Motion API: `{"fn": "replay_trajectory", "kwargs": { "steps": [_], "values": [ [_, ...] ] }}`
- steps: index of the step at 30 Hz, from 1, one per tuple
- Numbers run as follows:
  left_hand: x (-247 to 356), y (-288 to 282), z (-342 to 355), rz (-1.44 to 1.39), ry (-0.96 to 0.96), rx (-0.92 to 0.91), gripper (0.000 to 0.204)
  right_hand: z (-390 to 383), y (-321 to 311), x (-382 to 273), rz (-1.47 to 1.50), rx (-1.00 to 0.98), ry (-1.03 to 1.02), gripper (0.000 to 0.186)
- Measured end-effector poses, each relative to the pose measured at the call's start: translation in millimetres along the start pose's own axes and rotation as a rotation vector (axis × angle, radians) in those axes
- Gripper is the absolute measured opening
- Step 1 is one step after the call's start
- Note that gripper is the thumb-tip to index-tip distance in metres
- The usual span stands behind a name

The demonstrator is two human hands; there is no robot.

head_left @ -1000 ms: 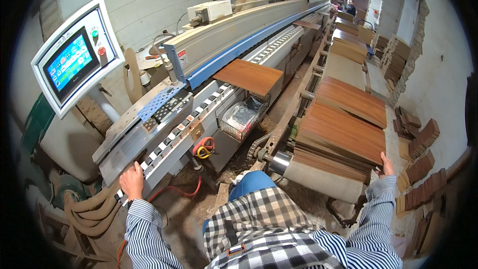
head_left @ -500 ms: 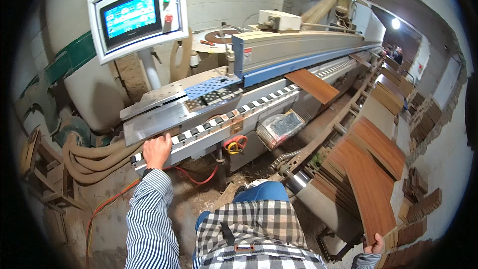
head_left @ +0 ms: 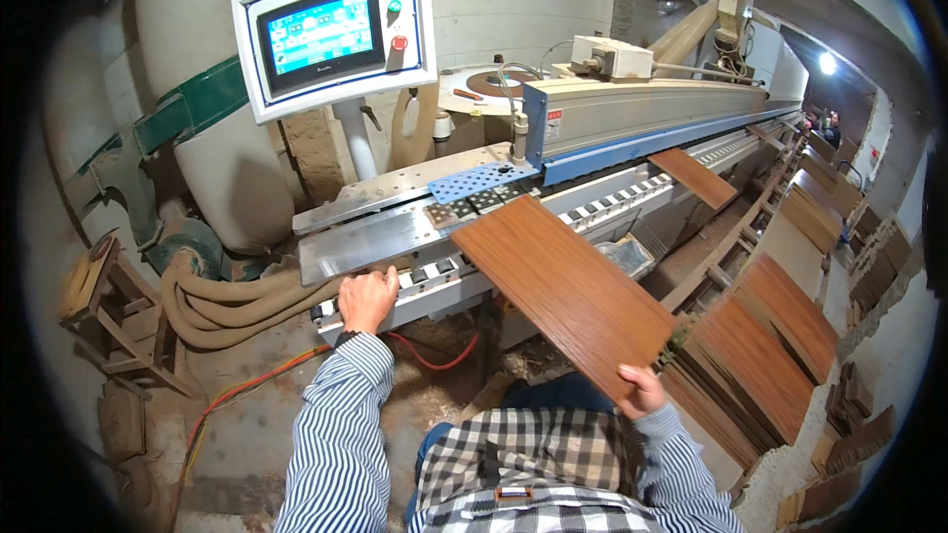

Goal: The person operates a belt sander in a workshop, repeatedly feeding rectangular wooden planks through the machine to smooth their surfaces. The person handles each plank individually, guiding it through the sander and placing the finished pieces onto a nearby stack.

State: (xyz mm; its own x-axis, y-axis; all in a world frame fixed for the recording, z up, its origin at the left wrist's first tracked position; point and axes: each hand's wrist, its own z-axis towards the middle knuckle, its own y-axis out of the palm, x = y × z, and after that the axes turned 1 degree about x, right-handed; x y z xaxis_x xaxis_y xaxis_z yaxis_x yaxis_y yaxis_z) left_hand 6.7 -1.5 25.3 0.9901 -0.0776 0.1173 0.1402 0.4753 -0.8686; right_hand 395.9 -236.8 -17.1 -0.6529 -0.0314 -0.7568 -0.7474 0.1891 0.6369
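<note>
Holding the brown panel (head_left: 563, 291) by its near corner, right hand (head_left: 642, 390) closed on it, far end resting on the feed rollers (head_left: 434, 271) for support, while left hand (head_left: 367, 298) lies open on the infeed edge, bracing, holding nothing.

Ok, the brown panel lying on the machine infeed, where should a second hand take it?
Probably the near left long edge of the brown panel, coming from the left. The right hand already holds the near end; the far end rests on the feed table, leaving that edge free.
</note>
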Motion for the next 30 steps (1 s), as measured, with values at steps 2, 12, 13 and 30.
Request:
{"fn": "replay_trajectory", "kwargs": {
  "steps": [2, 12, 13, 30],
  "values": [
    [-1, 0, -1, 0.011, 0.013, 0.018, 0.051, 34, 37, 28, 0.047, -0.048, -0.004, 0.052],
    [-2, 6, 1, 0.019, 0.017, 0.015, 0.052, 91, 124, 86, -0.179, -0.458, 0.37, 0.046],
    [-2, 7, 1, 0.016, 0.015, 0.012, 0.052, 94, 125, 87, -0.232, -0.515, 0.399, 0.046],
    [2, 4, 2, 0.018, -0.03, -0.067, 0.051, 94, 123, 100, -0.345, -0.427, 0.132, 0.036]
  ]
}}
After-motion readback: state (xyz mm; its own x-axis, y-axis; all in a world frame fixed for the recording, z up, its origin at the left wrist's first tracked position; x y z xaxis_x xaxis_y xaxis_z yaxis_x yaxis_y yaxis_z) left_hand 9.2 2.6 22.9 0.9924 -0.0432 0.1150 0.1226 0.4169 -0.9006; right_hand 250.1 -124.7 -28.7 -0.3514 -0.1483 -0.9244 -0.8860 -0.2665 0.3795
